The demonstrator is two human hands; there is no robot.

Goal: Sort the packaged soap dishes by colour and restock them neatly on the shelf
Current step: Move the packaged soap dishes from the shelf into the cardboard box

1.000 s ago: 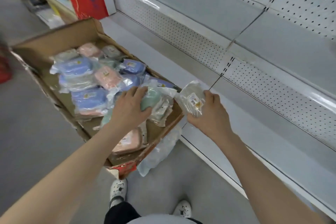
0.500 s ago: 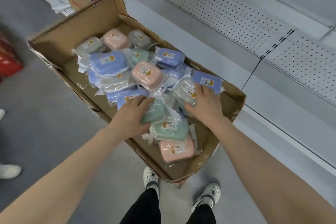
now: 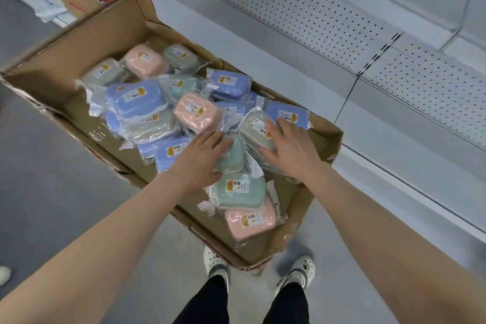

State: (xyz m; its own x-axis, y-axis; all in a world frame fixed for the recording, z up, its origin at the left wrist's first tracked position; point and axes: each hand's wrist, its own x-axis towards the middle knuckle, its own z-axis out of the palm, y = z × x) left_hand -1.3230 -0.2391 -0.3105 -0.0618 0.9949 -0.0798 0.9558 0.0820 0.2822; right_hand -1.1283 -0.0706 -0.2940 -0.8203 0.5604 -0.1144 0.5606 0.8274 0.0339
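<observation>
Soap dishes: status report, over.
Left hand flat on green dish. Right hand flat on grey dish. Colours mixed in cardboard box; none on shelf.

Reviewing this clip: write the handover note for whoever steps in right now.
Left hand rests on a green soap dish; right hand lies spread on a grey soap dish.
Both dishes sit in the cardboard box among mixed blue, pink, green and grey ones.
No dish shows on the shelf.
Left to do: sort by colour, shelve all.
</observation>
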